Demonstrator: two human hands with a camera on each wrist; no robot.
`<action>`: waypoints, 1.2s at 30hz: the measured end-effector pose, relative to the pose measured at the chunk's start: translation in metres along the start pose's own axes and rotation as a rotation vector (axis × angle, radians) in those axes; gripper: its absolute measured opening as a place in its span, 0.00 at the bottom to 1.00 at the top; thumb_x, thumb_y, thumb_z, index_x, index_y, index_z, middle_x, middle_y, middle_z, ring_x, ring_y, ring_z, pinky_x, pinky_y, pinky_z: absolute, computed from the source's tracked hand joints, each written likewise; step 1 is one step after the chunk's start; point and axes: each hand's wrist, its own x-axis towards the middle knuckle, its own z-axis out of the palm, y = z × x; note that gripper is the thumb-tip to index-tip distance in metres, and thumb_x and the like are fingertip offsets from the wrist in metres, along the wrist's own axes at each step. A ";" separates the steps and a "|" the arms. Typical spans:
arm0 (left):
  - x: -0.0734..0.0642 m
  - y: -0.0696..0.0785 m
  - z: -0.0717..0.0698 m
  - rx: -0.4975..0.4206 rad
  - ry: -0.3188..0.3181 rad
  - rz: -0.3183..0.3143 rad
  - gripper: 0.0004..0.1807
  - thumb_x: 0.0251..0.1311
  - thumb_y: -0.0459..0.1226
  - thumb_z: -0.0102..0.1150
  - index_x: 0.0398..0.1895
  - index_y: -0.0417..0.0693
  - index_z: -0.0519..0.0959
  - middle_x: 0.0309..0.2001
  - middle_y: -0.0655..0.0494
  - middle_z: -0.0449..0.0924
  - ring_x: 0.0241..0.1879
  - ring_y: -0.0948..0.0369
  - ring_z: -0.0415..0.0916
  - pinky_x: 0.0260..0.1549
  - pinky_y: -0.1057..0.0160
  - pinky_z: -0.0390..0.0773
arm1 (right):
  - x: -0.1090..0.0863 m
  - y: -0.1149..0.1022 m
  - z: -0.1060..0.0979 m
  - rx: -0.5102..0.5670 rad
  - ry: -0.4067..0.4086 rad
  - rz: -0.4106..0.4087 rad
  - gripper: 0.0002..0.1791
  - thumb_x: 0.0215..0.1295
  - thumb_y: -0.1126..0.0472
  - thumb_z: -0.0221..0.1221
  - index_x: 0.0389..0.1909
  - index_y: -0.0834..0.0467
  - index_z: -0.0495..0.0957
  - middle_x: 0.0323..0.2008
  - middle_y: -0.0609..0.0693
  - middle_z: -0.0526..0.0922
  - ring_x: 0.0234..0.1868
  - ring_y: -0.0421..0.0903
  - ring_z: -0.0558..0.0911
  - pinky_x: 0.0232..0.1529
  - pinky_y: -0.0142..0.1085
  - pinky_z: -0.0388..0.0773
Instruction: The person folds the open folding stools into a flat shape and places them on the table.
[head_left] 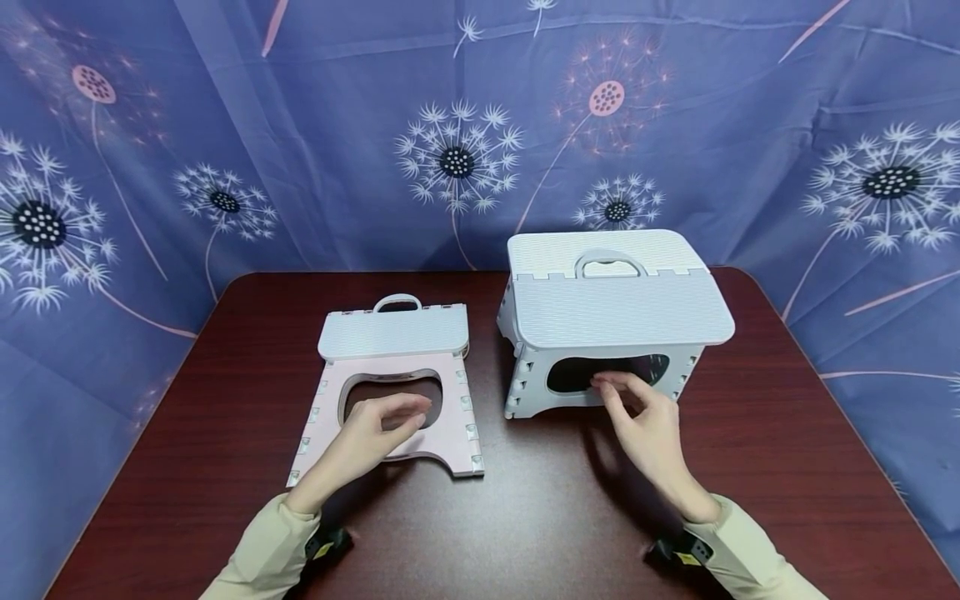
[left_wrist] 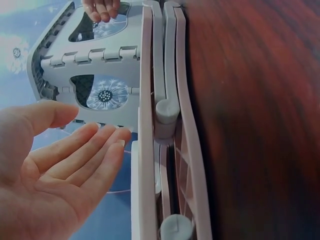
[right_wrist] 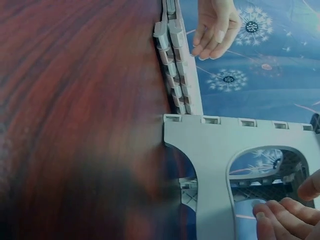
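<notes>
A folded step stool [head_left: 393,335] with a white top and pale pink legs lies flat at the left of the table. My left hand [head_left: 375,427] hovers above its leg panel, fingers loosely bent and holding nothing; the left wrist view shows the palm beside the stool's stacked panels [left_wrist: 147,125]. To the right, a white and grey step stool [head_left: 626,308] stands unfolded on its legs. In front of its oval side opening [head_left: 573,375] is my right hand [head_left: 648,425], thumb and fingers apart with nothing between them. Its fingertips overlap the opening in the head view.
Both stools have a carry handle, one on the folded stool [head_left: 397,300] and one on the standing stool [head_left: 611,260]. They rest on a dark red wooden table [head_left: 540,517]. A blue dandelion-print cloth [head_left: 337,150] hangs behind and along the sides.
</notes>
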 end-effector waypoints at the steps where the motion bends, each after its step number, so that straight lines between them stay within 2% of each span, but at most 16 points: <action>1: 0.000 0.001 0.000 0.001 0.000 0.003 0.13 0.64 0.35 0.60 0.49 0.40 0.81 0.48 0.47 0.84 0.49 0.54 0.82 0.48 0.65 0.79 | 0.000 -0.001 -0.001 -0.004 -0.005 0.002 0.08 0.66 0.67 0.57 0.41 0.61 0.84 0.36 0.53 0.88 0.35 0.23 0.81 0.33 0.17 0.72; 6: 0.000 0.002 0.003 0.006 0.003 0.015 0.13 0.63 0.33 0.60 0.49 0.39 0.81 0.48 0.47 0.85 0.49 0.54 0.82 0.47 0.66 0.80 | -0.001 -0.001 -0.006 -0.006 -0.008 0.024 0.08 0.66 0.67 0.58 0.41 0.61 0.84 0.37 0.53 0.88 0.36 0.22 0.81 0.34 0.16 0.72; 15: 0.002 0.006 0.007 -0.005 -0.016 0.015 0.13 0.63 0.33 0.60 0.49 0.39 0.81 0.47 0.48 0.85 0.49 0.55 0.82 0.46 0.66 0.80 | 0.000 0.003 -0.013 -0.012 0.091 0.049 0.06 0.66 0.67 0.58 0.35 0.58 0.85 0.31 0.54 0.87 0.29 0.32 0.84 0.28 0.19 0.74; 22: 0.003 0.008 0.007 0.001 -0.035 0.000 0.13 0.63 0.33 0.59 0.49 0.38 0.81 0.48 0.47 0.85 0.50 0.55 0.81 0.46 0.67 0.79 | 0.001 0.002 -0.018 -0.022 0.091 0.062 0.07 0.65 0.67 0.59 0.33 0.56 0.85 0.30 0.53 0.88 0.28 0.29 0.83 0.28 0.18 0.73; 27: 0.003 0.008 0.009 0.017 -0.033 0.007 0.13 0.62 0.33 0.60 0.49 0.37 0.81 0.48 0.47 0.85 0.49 0.55 0.81 0.46 0.66 0.80 | 0.001 0.003 -0.020 -0.042 0.148 0.074 0.07 0.64 0.67 0.60 0.31 0.56 0.85 0.28 0.52 0.88 0.26 0.26 0.81 0.25 0.17 0.71; 30: 0.005 0.008 0.010 0.016 -0.036 0.022 0.13 0.62 0.32 0.60 0.49 0.37 0.81 0.48 0.46 0.84 0.49 0.55 0.82 0.46 0.66 0.80 | 0.001 0.002 -0.022 -0.051 0.196 0.090 0.07 0.64 0.67 0.59 0.30 0.58 0.85 0.26 0.47 0.87 0.24 0.25 0.80 0.23 0.18 0.68; 34: 0.007 0.008 0.012 -0.002 -0.054 0.034 0.15 0.62 0.33 0.61 0.50 0.36 0.80 0.49 0.45 0.84 0.48 0.53 0.83 0.47 0.65 0.80 | 0.003 -0.011 -0.027 -0.027 0.238 0.109 0.08 0.65 0.69 0.58 0.29 0.63 0.84 0.23 0.33 0.83 0.24 0.23 0.79 0.22 0.19 0.67; 36: 0.009 0.008 0.012 -0.014 -0.060 0.037 0.15 0.62 0.34 0.61 0.51 0.36 0.80 0.49 0.44 0.84 0.48 0.52 0.83 0.47 0.64 0.80 | 0.003 -0.014 -0.029 0.000 0.247 0.111 0.08 0.65 0.69 0.57 0.29 0.67 0.83 0.23 0.29 0.81 0.24 0.24 0.80 0.23 0.19 0.67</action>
